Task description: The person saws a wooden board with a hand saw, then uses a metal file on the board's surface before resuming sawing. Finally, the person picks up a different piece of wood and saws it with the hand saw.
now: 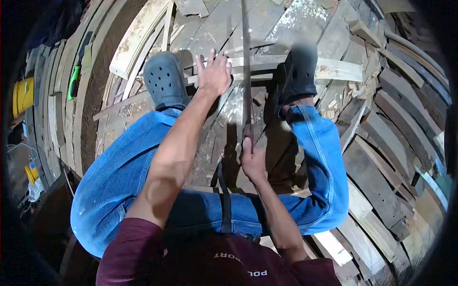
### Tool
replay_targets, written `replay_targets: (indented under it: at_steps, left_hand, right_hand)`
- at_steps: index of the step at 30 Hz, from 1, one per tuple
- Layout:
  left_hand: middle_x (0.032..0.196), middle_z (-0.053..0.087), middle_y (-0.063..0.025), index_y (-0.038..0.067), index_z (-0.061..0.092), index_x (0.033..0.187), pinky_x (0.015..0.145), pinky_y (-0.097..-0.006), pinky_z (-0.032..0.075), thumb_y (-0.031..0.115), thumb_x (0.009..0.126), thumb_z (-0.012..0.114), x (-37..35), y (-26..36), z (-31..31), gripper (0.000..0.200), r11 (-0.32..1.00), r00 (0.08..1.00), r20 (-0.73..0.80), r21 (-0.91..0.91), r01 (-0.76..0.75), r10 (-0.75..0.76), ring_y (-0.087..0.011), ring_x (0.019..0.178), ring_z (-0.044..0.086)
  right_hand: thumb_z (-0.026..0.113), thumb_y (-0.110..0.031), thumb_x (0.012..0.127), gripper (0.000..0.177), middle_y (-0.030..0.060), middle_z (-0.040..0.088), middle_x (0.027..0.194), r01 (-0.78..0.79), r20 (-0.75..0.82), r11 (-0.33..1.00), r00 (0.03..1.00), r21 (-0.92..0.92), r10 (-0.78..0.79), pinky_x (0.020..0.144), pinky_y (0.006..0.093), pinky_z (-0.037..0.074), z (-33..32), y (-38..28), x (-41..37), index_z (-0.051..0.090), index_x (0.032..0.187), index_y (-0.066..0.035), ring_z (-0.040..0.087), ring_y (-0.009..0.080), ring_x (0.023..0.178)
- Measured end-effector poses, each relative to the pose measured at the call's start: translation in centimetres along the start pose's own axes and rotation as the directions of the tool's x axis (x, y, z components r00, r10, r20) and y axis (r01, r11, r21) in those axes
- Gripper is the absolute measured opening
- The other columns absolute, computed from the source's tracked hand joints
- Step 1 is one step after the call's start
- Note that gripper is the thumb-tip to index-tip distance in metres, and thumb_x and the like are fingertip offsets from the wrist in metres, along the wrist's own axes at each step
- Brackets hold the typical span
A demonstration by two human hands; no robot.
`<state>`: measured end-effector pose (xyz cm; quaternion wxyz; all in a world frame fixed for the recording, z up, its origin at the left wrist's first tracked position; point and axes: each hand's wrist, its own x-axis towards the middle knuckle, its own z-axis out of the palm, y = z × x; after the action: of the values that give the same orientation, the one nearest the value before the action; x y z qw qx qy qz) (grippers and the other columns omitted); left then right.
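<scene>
My right hand (pixel 253 159) is closed around the near end of a long, narrow, dark bar-like tool (pixel 246 71). The tool points straight away from me between my feet and crosses over a pale wooden strip (pixel 339 70); its exact kind I cannot tell. The strip lies crosswise on the floor, overlapped by both dark clogs (pixel 164 81) (pixel 299 71). Left of the tool, my left hand (pixel 214 75) reaches forward with fingers spread, palm down over the strip. Nothing shows in its grasp.
Worn floorboards (pixel 210 143) lie beneath. Stacked planks (pixel 400 109) line the right side, with more boards (pixel 102 38) along the left. A green-handled tool (pixel 74 82) rests on the left boards, near a yellow object (pixel 23 97). A black strap (pixel 224 200) hangs between my legs.
</scene>
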<state>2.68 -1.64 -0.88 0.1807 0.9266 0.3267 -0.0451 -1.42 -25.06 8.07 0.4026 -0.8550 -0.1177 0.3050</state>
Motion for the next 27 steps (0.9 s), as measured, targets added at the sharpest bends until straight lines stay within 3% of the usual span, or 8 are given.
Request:
replay_targets:
  at_steps: [3,5,10,13,16,20,23,27]
  left_hand:
    - [0.147,0.038,-0.0058,0.008,0.045,0.133,0.113,-0.0621,0.006,0.031,0.098,0.029,0.1,-0.2,0.5,0.045,1.0,1.0,0.003,0.013,-0.003,0.003,-0.0258,0.142,0.022]
    - [0.148,0.037,-0.0048,0.006,0.044,0.135,0.112,-0.0629,0.006,0.032,0.098,0.028,-0.2,-0.2,0.0,0.048,0.999,1.0,0.011,-0.032,-0.005,0.005,-0.0258,0.143,0.022]
    - [0.152,0.032,-0.0031,0.007,0.041,0.138,0.113,-0.062,0.001,0.03,0.097,0.029,0.3,0.2,0.0,0.048,0.999,0.995,0.093,0.001,0.038,-0.038,-0.024,0.144,0.017]
    - [0.15,0.034,-0.0038,0.011,0.04,0.139,0.112,-0.0631,0.003,0.033,0.099,0.027,0.0,-0.2,-0.2,0.048,0.999,0.996,0.083,0.035,0.012,-0.015,-0.0234,0.144,0.018]
    - [0.148,0.037,-0.006,0.01,0.041,0.138,0.112,-0.064,0.004,0.033,0.098,0.028,0.0,-0.5,0.5,0.047,0.999,0.999,0.033,0.054,-0.002,0.0,-0.0243,0.144,0.019]
    - [0.148,0.037,-0.0077,0.009,0.042,0.135,0.112,-0.0638,0.005,0.033,0.098,0.028,0.8,-0.1,-0.2,0.046,1.0,0.997,0.083,0.018,0.008,-0.01,-0.0251,0.143,0.02]
    - [0.148,0.036,-0.0086,0.009,0.042,0.134,0.112,-0.063,0.007,0.033,0.099,0.026,0.2,-0.4,0.0,0.045,1.0,0.999,0.04,-0.006,-0.017,0.018,-0.0262,0.142,0.021]
    - [0.149,0.035,-0.0068,0.009,0.042,0.135,0.112,-0.0629,0.006,0.032,0.099,0.026,0.4,-0.2,0.1,0.047,1.0,1.0,0.022,0.022,0.0,-0.001,-0.0262,0.143,0.019]
  right_hand:
    - [0.044,-0.044,0.098,0.064,0.0021,0.039,0.046,0.042,0.022,0.997,0.999,-0.059,-0.04,0.043,0.0356,0.034,0.0,-0.3,2.6,0.054,0.058,0.005,0.045,0.0099,0.047]
    - [0.045,-0.044,0.099,0.064,0.0014,0.041,0.045,-0.134,0.065,0.99,0.988,-0.044,0.137,0.043,0.0358,0.034,-0.1,-0.9,2.2,0.05,0.056,0.003,0.044,0.0109,0.045]
    - [0.043,-0.047,0.099,0.063,0.0028,0.044,0.048,0.025,-0.001,1.0,1.0,0.011,-0.025,0.045,0.0354,0.036,-0.2,-0.4,-0.1,0.056,0.063,0.003,0.046,0.0113,0.048]
    - [0.042,-0.042,0.1,0.055,0.0041,0.047,0.051,-0.19,0.112,0.955,0.969,-0.229,0.22,0.048,0.0347,0.038,-0.7,-3.2,3.2,0.062,0.076,0.003,0.048,0.0115,0.05]
    - [0.046,-0.04,0.099,0.056,0.0025,0.04,0.049,0.034,-0.019,0.998,0.999,-0.044,-0.035,0.046,0.0355,0.037,-0.2,1.8,-3.1,0.056,0.063,0.002,0.044,0.0098,0.048]
    - [0.046,-0.035,0.1,0.038,0.002,0.043,0.056,-0.041,0.109,0.989,0.992,-0.144,0.057,0.045,0.0313,0.036,-0.9,0.2,0.5,0.064,0.099,-0.001,0.041,0.0063,0.053]
    - [0.046,-0.035,0.099,0.04,0.01,0.05,0.06,-0.134,0.138,0.986,0.979,-0.103,0.147,0.05,0.0328,0.04,-1.1,0.1,-0.6,0.062,0.107,0.001,0.05,0.0122,0.055]
    - [0.046,-0.039,0.098,0.057,0.0199,0.05,0.052,0.221,-0.161,0.969,0.958,-0.115,-0.238,0.049,0.0416,0.04,1.2,5.2,0.2,0.058,0.073,0.01,0.057,0.0196,0.051]
